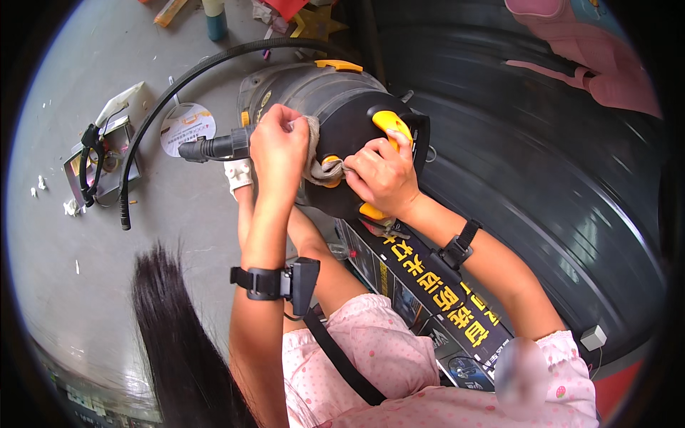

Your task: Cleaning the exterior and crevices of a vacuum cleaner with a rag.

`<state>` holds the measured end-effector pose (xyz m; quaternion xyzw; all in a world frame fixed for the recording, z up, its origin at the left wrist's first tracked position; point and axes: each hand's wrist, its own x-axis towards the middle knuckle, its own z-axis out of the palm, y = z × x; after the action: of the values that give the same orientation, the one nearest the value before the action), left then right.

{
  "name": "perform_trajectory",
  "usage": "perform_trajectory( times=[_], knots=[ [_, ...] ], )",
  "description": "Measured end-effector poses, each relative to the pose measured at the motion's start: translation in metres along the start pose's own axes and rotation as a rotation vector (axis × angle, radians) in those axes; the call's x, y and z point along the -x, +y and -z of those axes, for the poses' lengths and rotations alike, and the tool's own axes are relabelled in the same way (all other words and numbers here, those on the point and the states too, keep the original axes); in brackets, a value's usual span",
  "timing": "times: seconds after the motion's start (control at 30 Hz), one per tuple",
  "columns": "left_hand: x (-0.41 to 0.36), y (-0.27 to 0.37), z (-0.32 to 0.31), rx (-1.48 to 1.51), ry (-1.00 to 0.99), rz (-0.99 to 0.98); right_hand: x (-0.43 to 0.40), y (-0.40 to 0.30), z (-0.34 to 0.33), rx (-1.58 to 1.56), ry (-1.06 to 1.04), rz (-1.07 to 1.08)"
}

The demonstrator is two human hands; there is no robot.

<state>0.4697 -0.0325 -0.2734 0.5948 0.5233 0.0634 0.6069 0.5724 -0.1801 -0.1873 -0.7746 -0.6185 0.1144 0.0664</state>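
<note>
A drum-shaped shop vacuum cleaner (342, 104) with a black top and yellow fittings stands in front of me. A grey cloth (314, 150) lies on its top and loops around a small yellow knob (330, 159). Bunched in my left hand (281, 150) is one end of the cloth, above the vacuum's left side. My right hand (382, 174) pinches the twisted other end beside the knob. One right finger reaches to the yellow curved handle (393, 125). Under my left wrist, a black hose connector (214, 147) sticks out from the vacuum's side.
A black corrugated hose (160, 88) arcs over the grey floor. Left of it, a black trigger-like handle (92, 160) rests by an open box (126, 144). A round printed fan (188, 128) lies nearer. Boxes bearing writing (428, 289) stand along the dark ribbed panel (524, 160) on the right.
</note>
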Motion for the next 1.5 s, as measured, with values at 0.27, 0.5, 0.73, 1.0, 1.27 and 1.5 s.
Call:
perform_trajectory(
  times=[0.27, 0.5, 0.73, 1.0, 1.27, 1.5],
  knots=[
    [-0.068, -0.014, -0.012, -0.404, -0.252, 0.044, -0.043, 0.029, 0.009, -0.030, -0.013, 0.176],
    [-0.061, -0.007, -0.009, -0.478, -0.219, -0.089, -0.050, 0.035, 0.011, -0.145, 0.082, 0.183],
    [-0.032, 0.009, 0.002, -0.165, -0.317, 0.062, -0.048, 0.039, 0.009, -0.241, 0.094, 0.178],
    [-0.032, 0.005, 0.000, -0.161, -0.308, -0.131, -0.045, 0.037, 0.010, -0.258, 0.111, 0.170],
    [-0.040, 0.024, -0.019, -0.163, -0.336, -0.179, -0.038, 0.037, 0.002, -0.250, 0.192, 0.110],
    [-0.075, 0.063, -0.101, -0.220, -0.553, -0.349, -0.032, 0.042, 0.001, -0.237, 0.218, 0.095]
  ],
)
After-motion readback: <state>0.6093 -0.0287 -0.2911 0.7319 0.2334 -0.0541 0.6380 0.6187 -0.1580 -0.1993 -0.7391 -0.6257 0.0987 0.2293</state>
